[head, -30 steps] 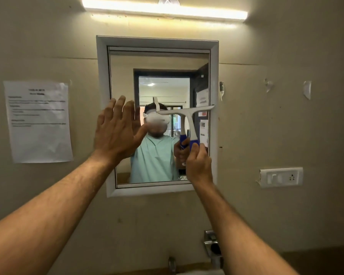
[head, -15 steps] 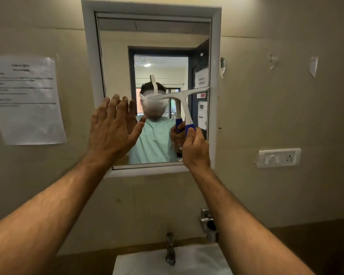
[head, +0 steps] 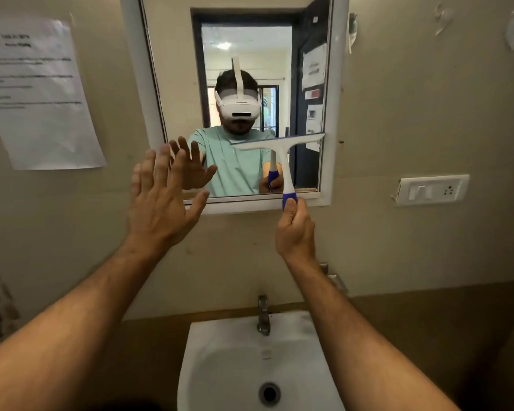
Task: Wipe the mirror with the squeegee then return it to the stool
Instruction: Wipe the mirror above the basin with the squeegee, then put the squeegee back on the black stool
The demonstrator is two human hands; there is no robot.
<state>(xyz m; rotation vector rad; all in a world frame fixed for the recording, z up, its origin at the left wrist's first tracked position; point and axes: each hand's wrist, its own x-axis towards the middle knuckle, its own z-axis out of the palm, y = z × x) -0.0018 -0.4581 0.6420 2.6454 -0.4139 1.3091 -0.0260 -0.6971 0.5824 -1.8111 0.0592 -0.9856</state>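
A white-framed mirror (head: 327,84) hangs on the wall ahead. My right hand (head: 295,229) grips the blue handle of a white squeegee (head: 282,149). Its blade lies across the lower right part of the glass, slightly tilted, reaching the right frame. My left hand (head: 162,203) is raised with fingers spread, palm toward the mirror's lower left corner; whether it touches the wall or frame I cannot tell. The stool is not in view.
A white sink (head: 220,369) with a metal tap (head: 263,315) sits below the mirror. A paper notice (head: 36,93) is taped to the wall at left. A switch and socket plate (head: 432,189) is on the right wall.
The squeegee has slid down the glass from mid-height to the lower part. Both hands dropped with it, and my view tilted down, bringing the sink into sight.
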